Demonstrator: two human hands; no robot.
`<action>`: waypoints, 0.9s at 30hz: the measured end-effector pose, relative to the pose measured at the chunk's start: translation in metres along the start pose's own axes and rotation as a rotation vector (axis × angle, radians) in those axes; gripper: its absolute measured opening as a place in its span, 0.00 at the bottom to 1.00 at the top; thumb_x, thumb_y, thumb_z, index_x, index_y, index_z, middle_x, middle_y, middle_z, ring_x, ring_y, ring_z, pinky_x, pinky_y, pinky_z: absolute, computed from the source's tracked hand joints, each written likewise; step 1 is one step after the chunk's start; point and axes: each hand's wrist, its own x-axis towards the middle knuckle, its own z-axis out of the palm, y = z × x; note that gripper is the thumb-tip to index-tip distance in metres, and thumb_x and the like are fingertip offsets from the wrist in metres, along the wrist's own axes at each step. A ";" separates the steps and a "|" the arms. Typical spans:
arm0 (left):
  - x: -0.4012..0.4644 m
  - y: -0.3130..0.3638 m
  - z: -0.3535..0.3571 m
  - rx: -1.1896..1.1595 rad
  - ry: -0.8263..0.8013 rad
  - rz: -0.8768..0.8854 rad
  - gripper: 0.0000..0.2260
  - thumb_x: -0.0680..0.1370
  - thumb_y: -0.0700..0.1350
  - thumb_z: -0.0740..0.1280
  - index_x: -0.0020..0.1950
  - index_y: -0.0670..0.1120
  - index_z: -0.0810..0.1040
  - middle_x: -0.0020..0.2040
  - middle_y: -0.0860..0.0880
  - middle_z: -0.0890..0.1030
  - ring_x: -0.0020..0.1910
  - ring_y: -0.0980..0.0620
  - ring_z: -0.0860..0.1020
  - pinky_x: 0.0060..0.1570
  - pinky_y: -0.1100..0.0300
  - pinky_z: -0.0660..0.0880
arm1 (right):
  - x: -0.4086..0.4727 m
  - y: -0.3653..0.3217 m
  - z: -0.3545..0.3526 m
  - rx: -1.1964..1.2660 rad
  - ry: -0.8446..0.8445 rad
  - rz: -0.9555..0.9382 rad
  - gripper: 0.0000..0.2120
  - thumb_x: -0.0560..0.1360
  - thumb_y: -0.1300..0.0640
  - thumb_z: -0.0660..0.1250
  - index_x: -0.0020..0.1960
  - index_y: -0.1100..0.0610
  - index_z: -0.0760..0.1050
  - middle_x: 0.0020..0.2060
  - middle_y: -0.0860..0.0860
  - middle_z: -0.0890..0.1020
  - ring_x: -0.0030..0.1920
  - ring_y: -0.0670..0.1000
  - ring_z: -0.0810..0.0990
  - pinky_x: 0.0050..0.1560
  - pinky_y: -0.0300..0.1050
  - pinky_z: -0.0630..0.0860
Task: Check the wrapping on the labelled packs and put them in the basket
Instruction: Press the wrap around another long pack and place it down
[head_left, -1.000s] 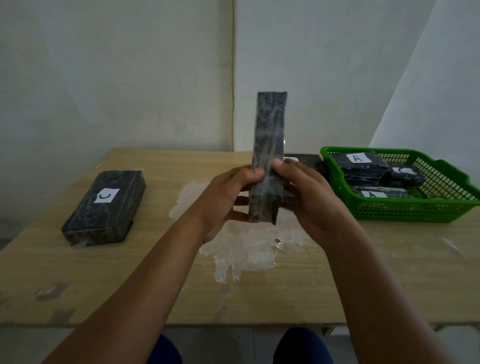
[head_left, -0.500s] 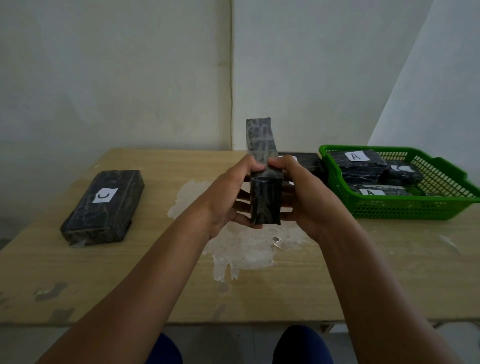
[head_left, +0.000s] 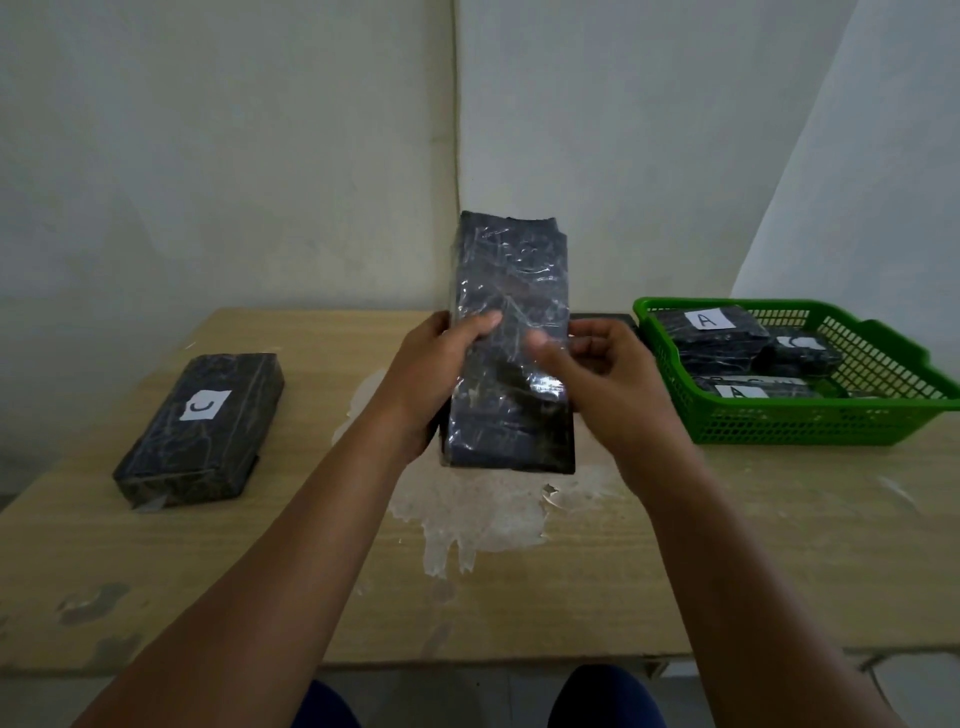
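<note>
Wooden table (head_left: 571, 582), worn pale patch at centre. Green basket (head_left: 883, 415) at far right, holding three dark packs; labels reading A on two, third label partly hidden. Pack labelled C (head_left: 200, 428) lying flat at far left, well apart from basket. Another dark pack (head_left: 602, 318) just visible behind the hands, beside basket's left wall.

Pack in hand (head_left: 511, 343): raised above table centre, upright on its short end, broad film-wrapped face toward camera. No label visible on this face.

Step in hand, judged: inspection of wrapping. Best done by turning slowly through every face, checking seams and end folds for lifted film, gripping edges only so glare and fingers do not mask a tear. Then flat into basket's free space, label up.

Left hand (head_left: 436, 374): clamped on pack's left edge, thumb across front face, fingers behind. Right hand (head_left: 608, 379): at right edge, thumb on front, fingers curled behind; firmness of grip hard to tell.
</note>
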 end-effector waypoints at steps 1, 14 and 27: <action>-0.001 -0.004 -0.001 -0.049 -0.037 -0.030 0.28 0.73 0.54 0.74 0.68 0.41 0.80 0.60 0.40 0.86 0.58 0.38 0.85 0.66 0.35 0.77 | 0.006 -0.002 -0.003 0.056 0.043 0.036 0.35 0.63 0.33 0.75 0.62 0.54 0.75 0.55 0.52 0.85 0.55 0.51 0.86 0.52 0.46 0.84; 0.002 -0.007 -0.007 -0.066 -0.155 0.169 0.15 0.79 0.50 0.69 0.65 0.49 0.82 0.58 0.51 0.87 0.60 0.53 0.84 0.53 0.59 0.79 | -0.002 -0.002 -0.021 0.084 0.082 -0.208 0.34 0.61 0.41 0.80 0.62 0.56 0.79 0.54 0.52 0.87 0.53 0.50 0.88 0.52 0.50 0.86; -0.006 -0.006 -0.013 -0.061 -0.225 0.364 0.25 0.77 0.45 0.77 0.73 0.44 0.76 0.67 0.45 0.83 0.68 0.45 0.80 0.60 0.54 0.79 | 0.000 0.012 -0.037 0.251 -0.114 -0.286 0.29 0.72 0.56 0.77 0.70 0.59 0.73 0.61 0.55 0.85 0.62 0.57 0.85 0.56 0.54 0.84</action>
